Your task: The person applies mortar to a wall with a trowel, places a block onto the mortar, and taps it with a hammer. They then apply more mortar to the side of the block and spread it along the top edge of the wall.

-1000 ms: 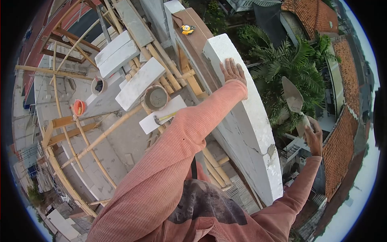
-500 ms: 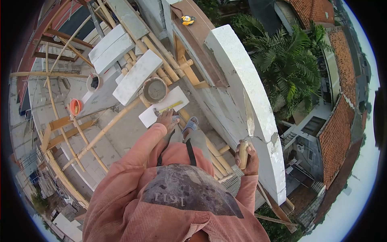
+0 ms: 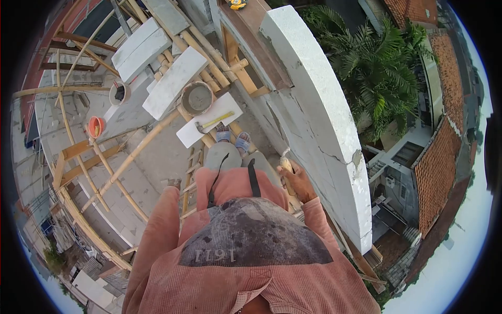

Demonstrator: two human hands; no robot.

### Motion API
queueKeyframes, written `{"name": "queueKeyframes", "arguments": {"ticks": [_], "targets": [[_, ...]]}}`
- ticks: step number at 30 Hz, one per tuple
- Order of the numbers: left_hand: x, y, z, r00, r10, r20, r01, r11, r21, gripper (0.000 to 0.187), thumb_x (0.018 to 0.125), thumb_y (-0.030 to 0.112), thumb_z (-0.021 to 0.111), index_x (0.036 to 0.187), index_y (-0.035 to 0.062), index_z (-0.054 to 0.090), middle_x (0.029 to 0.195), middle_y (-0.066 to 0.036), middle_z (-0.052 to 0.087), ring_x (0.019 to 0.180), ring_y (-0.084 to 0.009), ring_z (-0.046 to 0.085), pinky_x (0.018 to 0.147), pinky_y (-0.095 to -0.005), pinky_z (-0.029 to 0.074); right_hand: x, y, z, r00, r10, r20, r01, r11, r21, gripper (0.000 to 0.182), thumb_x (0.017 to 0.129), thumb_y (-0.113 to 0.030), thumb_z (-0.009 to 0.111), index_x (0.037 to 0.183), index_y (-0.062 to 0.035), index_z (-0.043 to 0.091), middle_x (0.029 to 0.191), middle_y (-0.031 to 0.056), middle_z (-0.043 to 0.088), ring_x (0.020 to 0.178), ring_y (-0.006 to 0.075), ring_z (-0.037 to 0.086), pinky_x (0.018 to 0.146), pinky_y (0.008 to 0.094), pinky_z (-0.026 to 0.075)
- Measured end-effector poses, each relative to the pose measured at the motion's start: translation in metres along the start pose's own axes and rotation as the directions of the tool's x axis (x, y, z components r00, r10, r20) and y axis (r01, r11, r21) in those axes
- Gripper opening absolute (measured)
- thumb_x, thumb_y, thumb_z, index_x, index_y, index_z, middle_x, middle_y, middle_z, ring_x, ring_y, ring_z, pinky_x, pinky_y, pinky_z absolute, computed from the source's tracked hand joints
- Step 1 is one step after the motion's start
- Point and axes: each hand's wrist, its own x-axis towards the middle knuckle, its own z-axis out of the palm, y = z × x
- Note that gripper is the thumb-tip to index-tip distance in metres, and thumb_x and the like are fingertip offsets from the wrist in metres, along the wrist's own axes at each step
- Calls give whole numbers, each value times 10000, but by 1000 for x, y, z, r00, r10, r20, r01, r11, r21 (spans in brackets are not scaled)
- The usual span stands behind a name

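My right hand (image 3: 298,182) is closed around the wooden handle of a trowel (image 3: 285,170), whose blade, seen nearly edge-on, points up beside the wall. The wall of white lightweight blocks (image 3: 323,94) curves along my right side, with a mortar joint and a crack in its face. My left hand (image 3: 174,183) hangs low at my left, mostly hidden by the sleeve, so its fingers cannot be made out. Ahead of my feet, a hammer (image 3: 215,122) with a yellow handle lies on a white block (image 3: 190,134). Beside it stands a bucket of grey mortar (image 3: 198,98).
Bamboo scaffolding poles (image 3: 137,161) cross at my left. More white blocks (image 3: 175,82) lie ahead, near a white bucket (image 3: 120,93) and an orange bucket (image 3: 96,126). A tape measure (image 3: 237,4) rests on the ledge. Beyond the wall are palms (image 3: 366,78) and tiled roofs, lower down.
My left hand has drawn back from beside the hammer to my left side. My right hand has brought the trowel down and left, off the wall top. The view has shifted slightly.
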Motion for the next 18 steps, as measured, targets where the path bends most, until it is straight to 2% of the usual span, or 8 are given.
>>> {"name": "queueKeyframes", "arguments": {"ticks": [1, 2, 5, 6, 9, 12, 16, 18], "targets": [[2, 37, 21, 998, 45, -40, -48, 995, -82, 617, 979, 586, 491, 1396, 135, 544, 1464, -167, 516, 1342, -342, 492, 1094, -439, 397, 6, -5, -6, 999, -22, -47, 18, 997, -79, 325, 927, -356, 708, 999, -65, 583, 753, -12, 545, 558, 85, 521, 511, 242, 442], [4, 75, 42, 993, 89, -79, -101, 982, -159, 597, 986, 594, 478, 1382, 157, 569, 1474, -152, 518, 1342, -325, 500, 1075, -433, 412, 15, -10, -9, 996, -47, -80, 42, 997, -64, 353, 929, -382, 699, 1010, -56, 590, 756, -10, 541, 559, 85, 521, 504, 247, 441], [-98, 224, -1, 949, 314, -42, -311, 899, -307, 767, 927, 600, 558, 1473, 79, 423, 1461, -236, 494, 1348, -397, 472, 1114, -426, 388, 47, -29, -18, 976, -123, -182, 110, 991, -80, 414, 940, -440, 669, 1014, -39, 599, 752, -3, 528, 552, 86, 518, 476, 260, 437], [-116, 245, -9, 925, 378, -46, -373, 875, -307, 837, 907, 602, 585, 1503, 53, 374, 1456, -263, 486, 1350, -421, 463, 1127, -424, 380, 61, -39, -22, 964, -167, -209, 143, 982, -122, 415, 945, -447, 657, 998, -40, 594, 743, 2, 522, 544, 88, 514, 462, 263, 433], [-116, 241, 1, 833, 530, -157, -553, 802, -225, 822, 912, 576, 615, 1492, 42, 382, 1446, -290, 485, 1317, -427, 496, 1108, -423, 397, 96, -75, -27, 964, -182, -194, 138, 966, -218, 407, 948, -428, 654, 975, -29, 580, 734, 15, 522, 536, 95, 518, 451, 266, 437], [-94, 203, 16, 953, 286, -96, -284, 745, -603, 804, 904, 541, 654, 1472, 28, 409, 1431, -276, 508, 1295, -391, 532, 1076, -423, 429, 119, -81, -35, 958, -195, -212, 120, 939, -322, 392, 947, -413, 660, 978, -32, 573, 726, 21, 520, 531, 99, 522, 441, 267, 439], [-59, 133, 56, 1000, -1, 28, 16, 834, -552, 842, 892, 552, 673, 1481, 11, 409, 1430, -252, 523, 1314, -365, 526, 1059, -404, 452, 105, -59, -40, 930, -237, -282, 136, 932, -335, 378, 947, -405, 667, 984, -44, 559, 721, 27, 517, 504, 103, 515, 419, 261, 434], [-64, 124, 63, 988, -129, 86, 154, 794, -587, 874, 880, 634, 609, 1486, 33, 423, 1450, -235, 511, 1340, -353, 498, 1087, -408, 416, 91, -31, -37, 914, -253, -318, 142, 932, -333, 391, 953, -414, 659, 989, -39, 552, 712, 28, 513, 486, 103, 505, 407, 265, 429]]}}
